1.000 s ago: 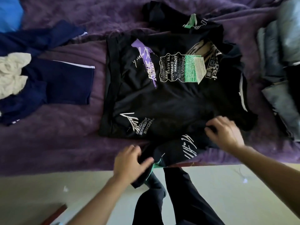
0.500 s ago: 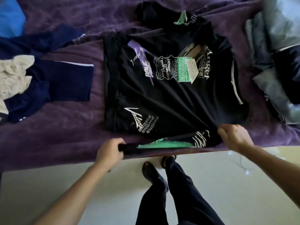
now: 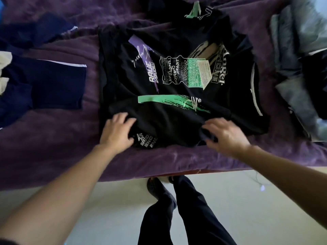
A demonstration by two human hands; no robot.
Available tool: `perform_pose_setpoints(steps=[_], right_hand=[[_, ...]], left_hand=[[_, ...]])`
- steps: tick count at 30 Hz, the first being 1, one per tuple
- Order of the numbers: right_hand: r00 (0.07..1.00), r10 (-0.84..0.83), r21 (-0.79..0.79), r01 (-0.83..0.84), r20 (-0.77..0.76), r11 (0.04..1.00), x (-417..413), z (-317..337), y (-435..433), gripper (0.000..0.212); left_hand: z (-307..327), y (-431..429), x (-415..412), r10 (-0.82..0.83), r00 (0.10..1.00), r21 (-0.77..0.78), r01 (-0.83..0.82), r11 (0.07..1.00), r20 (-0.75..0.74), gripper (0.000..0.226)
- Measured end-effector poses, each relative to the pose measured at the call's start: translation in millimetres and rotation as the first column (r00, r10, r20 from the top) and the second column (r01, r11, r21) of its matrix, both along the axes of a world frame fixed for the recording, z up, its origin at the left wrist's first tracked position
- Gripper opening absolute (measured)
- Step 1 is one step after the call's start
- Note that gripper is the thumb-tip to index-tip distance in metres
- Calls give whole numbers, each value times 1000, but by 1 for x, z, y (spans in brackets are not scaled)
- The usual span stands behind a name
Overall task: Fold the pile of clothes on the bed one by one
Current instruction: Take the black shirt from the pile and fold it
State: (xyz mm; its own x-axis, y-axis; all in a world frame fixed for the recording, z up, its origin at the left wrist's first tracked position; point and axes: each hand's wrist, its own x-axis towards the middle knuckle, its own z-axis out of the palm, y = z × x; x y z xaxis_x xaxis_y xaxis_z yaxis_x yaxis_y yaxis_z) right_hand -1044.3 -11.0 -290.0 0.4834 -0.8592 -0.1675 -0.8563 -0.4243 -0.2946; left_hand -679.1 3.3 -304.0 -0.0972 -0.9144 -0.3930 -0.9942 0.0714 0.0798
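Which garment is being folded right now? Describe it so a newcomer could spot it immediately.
On the purple bedspread, look at the middle, between the navy clothes on the left and the grey stack on the right. The black T-shirt lies there with the left hand and right hand on its near edge. It alone carries printed graphics: a green brushstroke, a purple stripe and white lettering.
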Motion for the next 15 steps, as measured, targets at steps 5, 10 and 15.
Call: perform_pose_setpoints(steps=[5,10,15], right_hand=[[919,18,193,63,-393,979,-3,-46,14,94],[970,-167,88,184,-177,979,-21,-42,-3,60],[985,-103,147,123,-138,981,-39,-14,17,57]], left_hand=[[-41,13,-23,-210,962,148,185,972,176,133],[-49,22,-4,-156,949,102,133,986,275,80],[-31,34,12,-48,995,-21,50,999,91,32]])
